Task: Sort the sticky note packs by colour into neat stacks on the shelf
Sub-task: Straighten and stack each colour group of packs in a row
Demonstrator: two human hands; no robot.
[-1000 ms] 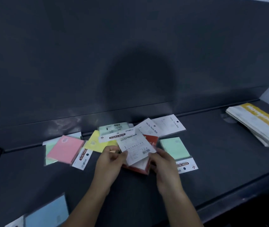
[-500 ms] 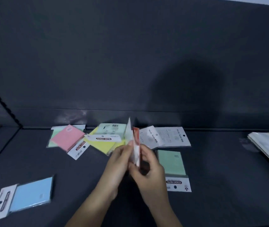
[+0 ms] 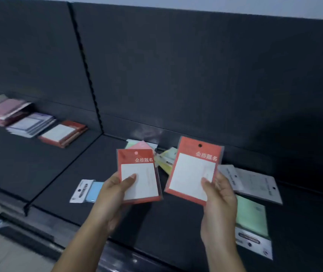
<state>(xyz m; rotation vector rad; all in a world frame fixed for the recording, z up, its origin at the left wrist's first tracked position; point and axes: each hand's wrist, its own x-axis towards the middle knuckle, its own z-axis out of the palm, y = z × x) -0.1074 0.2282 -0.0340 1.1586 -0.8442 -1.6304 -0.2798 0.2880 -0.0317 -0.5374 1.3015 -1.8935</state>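
My left hand grips a red sticky note pack with a white pad, thumb on its front. In my right hand is a second red pack, held slightly higher and tilted. Both are lifted above the dark shelf. Loose packs lie on the shelf behind them: a blue pack at the left, a green pack at the right, a yellow pack and a pink pack partly hidden, and white-backed packs. A stack of red packs sits on the shelf section to the left.
Further left stand a stack of pale purple-edged packs and blurred pink and yellow stacks. A vertical divider seam splits the dark back panel. The shelf's front edge runs along the lower left, with floor below.
The two red packs, pressed together on edge between both hands, are now apart, one in each hand, faces up. The view has swung left, showing the sorted stacks.
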